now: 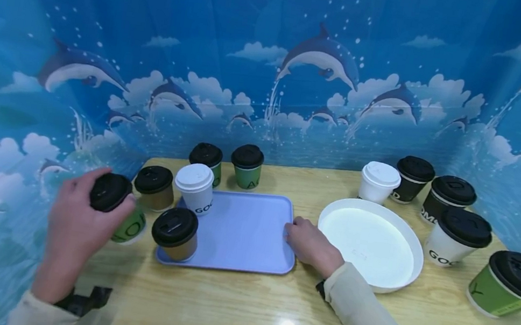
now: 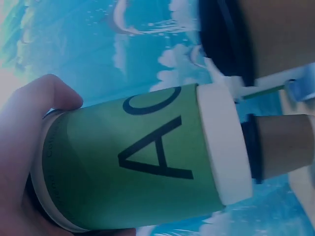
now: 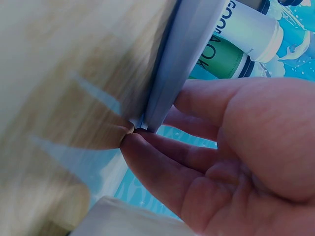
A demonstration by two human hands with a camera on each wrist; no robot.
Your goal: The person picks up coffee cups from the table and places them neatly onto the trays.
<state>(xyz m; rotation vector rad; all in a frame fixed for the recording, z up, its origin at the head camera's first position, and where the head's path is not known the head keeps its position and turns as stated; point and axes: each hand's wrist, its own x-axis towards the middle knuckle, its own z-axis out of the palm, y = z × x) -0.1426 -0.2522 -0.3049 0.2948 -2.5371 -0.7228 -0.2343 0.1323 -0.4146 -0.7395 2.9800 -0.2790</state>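
My left hand (image 1: 79,219) holds a green paper cup (image 1: 129,228) with a black lid, lifted to the left of the lavender tray (image 1: 247,231). In the left wrist view, fingers curl round the lid end of the green cup, whose white base faces away from the palm. At the tray's right edge, my right hand (image 1: 311,246) pinches the rim, the thumb (image 3: 202,101) on one side and fingertips low against the tabletop. A white cup (image 1: 195,192) with a white lid and a brown cup (image 1: 177,242) with a black lid stand on the tray's left part.
Another brown cup (image 1: 154,195) stands left of the tray, and two green cups (image 1: 246,174) stand behind it. A round white tray (image 1: 369,246) lies right of my right hand. Several lidded cups, including a white one (image 1: 450,245) and a green one (image 1: 498,292), line the right side.
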